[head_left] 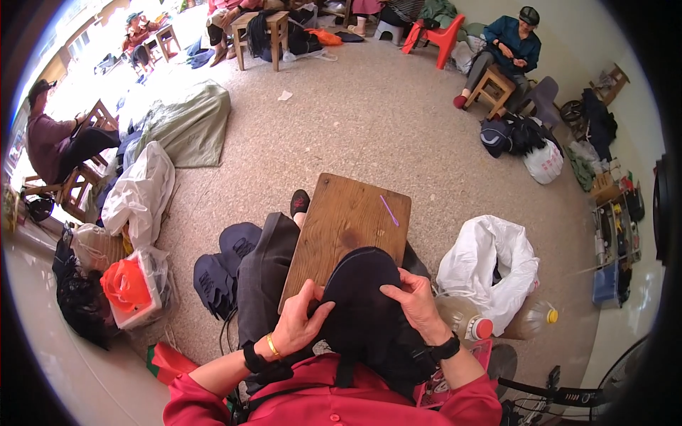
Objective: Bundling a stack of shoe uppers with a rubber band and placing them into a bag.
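A dark navy cap (364, 298) is held up over my lap, its rounded brim pointing away from me across the near end of a wooden stool (341, 213). My left hand (302, 319) pinches the cap's left edge between thumb and fingers. On the opposite edge, my right hand (418, 302) grips it the same way, thumb on top. Toward the far right of the stool top lies a thin purple tool (389, 210). The lower part of the cap bunches against my red shirt, so its inside is hidden.
Stacked navy caps (217, 273) lie on the floor left of my leg. A white plastic bag (490, 263) and capped bottles (482, 327) stand at right. Further left are a white box with an orange bag (128, 284) and cloth heaps (188, 124). Other people sit around the room.
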A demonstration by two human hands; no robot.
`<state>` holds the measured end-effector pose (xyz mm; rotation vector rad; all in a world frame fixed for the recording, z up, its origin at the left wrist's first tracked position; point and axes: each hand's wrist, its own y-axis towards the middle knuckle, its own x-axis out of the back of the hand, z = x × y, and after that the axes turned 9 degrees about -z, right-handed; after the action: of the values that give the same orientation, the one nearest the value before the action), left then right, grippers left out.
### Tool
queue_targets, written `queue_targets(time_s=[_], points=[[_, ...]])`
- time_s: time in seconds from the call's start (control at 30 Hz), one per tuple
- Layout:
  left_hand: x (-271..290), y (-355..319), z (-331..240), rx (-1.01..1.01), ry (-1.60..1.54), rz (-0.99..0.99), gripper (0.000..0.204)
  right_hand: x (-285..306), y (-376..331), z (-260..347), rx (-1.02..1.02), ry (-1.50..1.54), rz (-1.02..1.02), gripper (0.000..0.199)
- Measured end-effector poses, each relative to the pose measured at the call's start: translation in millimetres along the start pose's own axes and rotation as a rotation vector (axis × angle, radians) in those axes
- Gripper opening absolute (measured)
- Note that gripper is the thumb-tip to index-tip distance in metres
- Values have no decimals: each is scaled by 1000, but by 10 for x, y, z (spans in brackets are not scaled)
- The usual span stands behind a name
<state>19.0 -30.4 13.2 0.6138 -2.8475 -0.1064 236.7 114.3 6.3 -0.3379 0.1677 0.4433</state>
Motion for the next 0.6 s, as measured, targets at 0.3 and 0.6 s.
queue_targets(time_s=[0.3, 0.6], points=[[-41, -68, 210, 137, -118, -79, 25, -93, -79, -91, -44, 92, -59, 20], [-114, -47, -46, 228, -165, -43, 34, -77, -172, -138, 107, 131, -144, 32]])
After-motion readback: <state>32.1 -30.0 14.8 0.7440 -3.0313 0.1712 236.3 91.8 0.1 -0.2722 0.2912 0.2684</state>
